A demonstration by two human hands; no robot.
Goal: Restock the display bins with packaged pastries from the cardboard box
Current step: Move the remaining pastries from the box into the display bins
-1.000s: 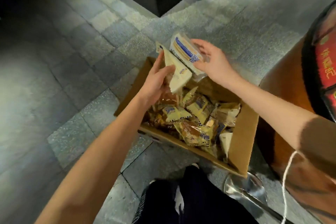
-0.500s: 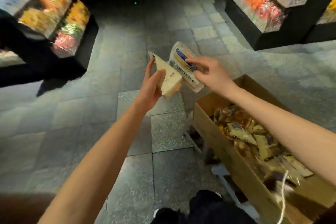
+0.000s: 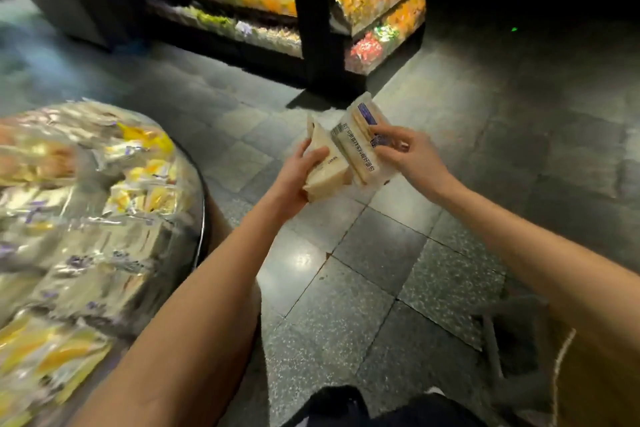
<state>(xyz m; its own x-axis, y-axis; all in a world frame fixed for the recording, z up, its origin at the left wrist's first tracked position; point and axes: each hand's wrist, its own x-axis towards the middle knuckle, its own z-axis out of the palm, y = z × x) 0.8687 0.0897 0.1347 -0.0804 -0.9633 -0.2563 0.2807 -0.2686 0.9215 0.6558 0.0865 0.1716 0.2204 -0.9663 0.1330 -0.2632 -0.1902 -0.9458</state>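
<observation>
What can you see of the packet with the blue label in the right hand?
The blue-label packet is a clear, glossy plastic wrapper over pale, layered slices, sandwich-like. A dark blue strip sits near its top corner, and a white label with a barcode and printed text runs down its face. It looks sealed and intact. It is held above the tiled floor, tilted with its top away. The right hand pinches its right edge; its left edge meets the plain wedge packet in the left hand.
</observation>
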